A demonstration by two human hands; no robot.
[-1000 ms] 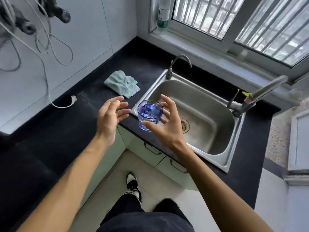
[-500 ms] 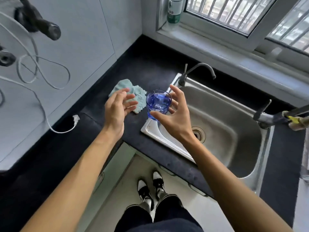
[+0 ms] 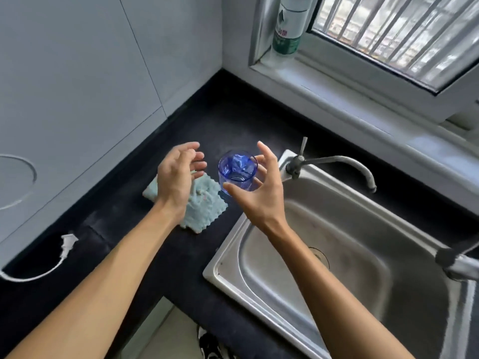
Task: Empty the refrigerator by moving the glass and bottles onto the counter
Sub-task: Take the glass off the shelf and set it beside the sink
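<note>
A small blue glass (image 3: pixel 237 170) is held upright in my right hand (image 3: pixel 259 193), thumb in front and fingers behind it, above the black counter (image 3: pixel 207 120) just left of the sink. My left hand (image 3: pixel 176 177) hovers beside the glass, fingers apart and curled, holding nothing, over a light blue cloth. A green-labelled bottle (image 3: pixel 289 27) stands on the window sill at the back. No refrigerator is in view.
The light blue cloth (image 3: pixel 204 213) lies on the counter under my left hand. A steel sink (image 3: pixel 350 255) with a tap (image 3: pixel 334 164) fills the right. A white cable plug (image 3: pixel 67 244) lies on the counter at left. Grey wall panels stand behind.
Both hands and the glass have moved away from me and left, from over the sink's corner to above the counter beside the cloth. The view has closed in on the counter.
</note>
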